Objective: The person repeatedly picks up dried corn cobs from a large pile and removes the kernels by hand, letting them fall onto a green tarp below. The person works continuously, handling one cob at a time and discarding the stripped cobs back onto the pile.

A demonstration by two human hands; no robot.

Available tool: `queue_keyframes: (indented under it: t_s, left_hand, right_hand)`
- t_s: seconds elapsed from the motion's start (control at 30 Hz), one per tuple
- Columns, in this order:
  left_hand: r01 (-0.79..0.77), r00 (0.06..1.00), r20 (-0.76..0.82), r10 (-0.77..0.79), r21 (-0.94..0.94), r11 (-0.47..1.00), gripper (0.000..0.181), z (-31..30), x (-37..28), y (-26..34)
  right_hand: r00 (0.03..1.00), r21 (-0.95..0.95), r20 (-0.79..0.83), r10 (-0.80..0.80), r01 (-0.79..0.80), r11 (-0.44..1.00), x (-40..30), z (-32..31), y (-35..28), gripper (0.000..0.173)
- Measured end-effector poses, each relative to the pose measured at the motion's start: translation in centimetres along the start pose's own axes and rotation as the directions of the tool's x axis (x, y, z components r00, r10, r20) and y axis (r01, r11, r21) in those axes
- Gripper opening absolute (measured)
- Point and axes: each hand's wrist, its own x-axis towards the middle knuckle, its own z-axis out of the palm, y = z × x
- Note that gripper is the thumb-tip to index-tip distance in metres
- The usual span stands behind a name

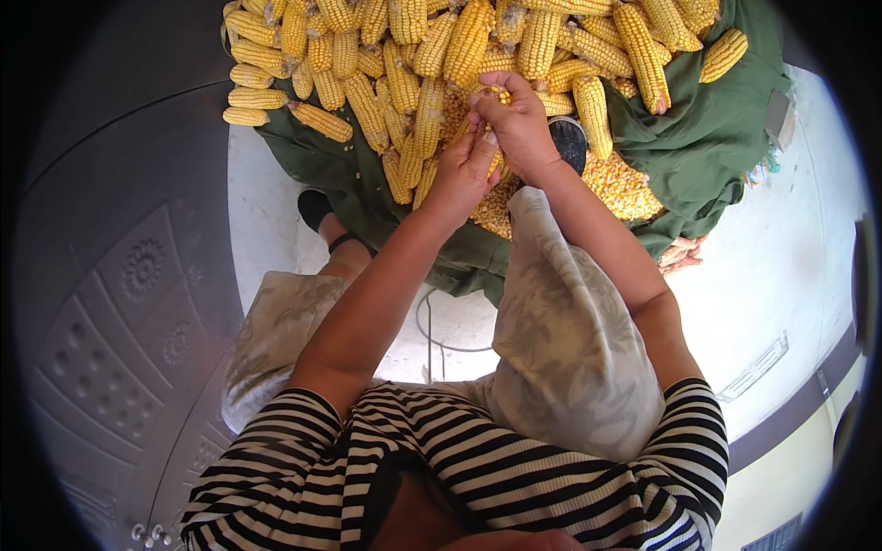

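Both of my hands grip one ear of corn (pixel 495 162), mostly hidden behind the fingers. My left hand (pixel 465 171) wraps its lower part, thumb pointing up along it. Just above, my right hand (pixel 518 125) curls over the upper part with thumb and fingers pressed on the kernels. Beyond the hands spreads a heap of husked yellow corn ears (pixel 427 48), some with dry silk on them. Loose corn kernels (pixel 620 189) lie on the green cloth around my right foot, with more under the hands.
A dark green cloth (pixel 723 131) lies under the corn on the pale floor (pixel 772 289). My black shoes (pixel 568 143) are at the cloth. Reddish bare cobs (pixel 681 255) lie by its right edge. A grey metal door (pixel 131 330) stands left. A thin metal ring frame (pixel 428 330) shows between my legs.
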Motion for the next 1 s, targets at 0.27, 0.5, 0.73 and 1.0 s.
queue_keyframes:
  t_s: [0.27, 0.5, 0.73, 1.0]
  left_hand:
    - [-0.175, 0.978, -0.056, 0.2, 0.293, 0.94, 0.026, -0.6, -0.1, 0.2]
    - [-0.216, 0.967, -0.049, 0.251, 0.373, 0.902, 0.032, -0.5, 0.8, -1.7]
    - [0.038, 0.998, -0.05, -0.027, 0.232, 0.972, 0.043, -0.2, -0.6, 3.1]
    - [0.053, 0.998, -0.02, -0.052, 0.103, 0.993, 0.054, -0.2, 0.1, 3.4]
  right_hand:
    - [0.958, -0.43, -0.079, -0.274, 0.215, 0.877, 0.8, -1.0, -0.1, 0.02]
    - [0.979, -0.227, -0.194, -0.063, 0.018, 0.974, 1.1, -2.2, -0.2, 0.028]
    - [0.98, 0.2, 0.157, 0.121, -0.152, 0.968, -0.2, -1.0, -1.2, 0.036]
    - [0.973, 0.304, 0.228, 0.038, -0.108, 0.946, -0.4, -1.4, -1.3, 0.041]
